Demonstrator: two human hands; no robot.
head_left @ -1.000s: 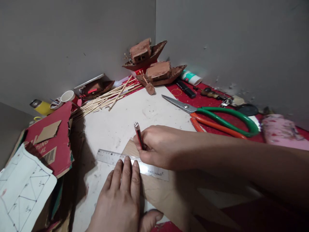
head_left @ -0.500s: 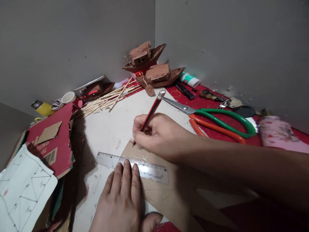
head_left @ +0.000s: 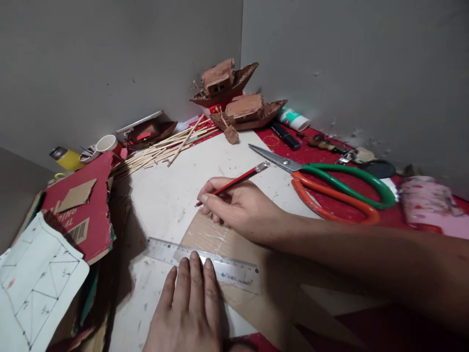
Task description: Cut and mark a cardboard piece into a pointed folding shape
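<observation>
A clear plastic ruler (head_left: 234, 275) lies slantwise over a piece of brown cardboard (head_left: 205, 232) on a white board (head_left: 157, 195). My left hand (head_left: 188, 308) rests flat, its extended fingertips on the ruler's lower edge. Above the ruler, my right hand (head_left: 242, 205) is closed around a red and black pencil (head_left: 234, 183). The pencil tilts low, its tip at the cardboard's top corner; whether it touches is unclear. Large scissors with green and orange handles (head_left: 330, 186) lie just beyond my right wrist, blades pointing left.
Brown model boats (head_left: 244, 110) and thin wooden sticks (head_left: 164, 146) are at the back. On the left are a red cardboard piece (head_left: 91, 215) and a paper with drawn lines (head_left: 40, 288). A black marker (head_left: 286, 136) and a pink item (head_left: 428, 200) sit on the right.
The pencil has tipped from steep to low, and its tip has moved up and left to the cardboard's corner. The ruler and my left hand sit slightly lower in view.
</observation>
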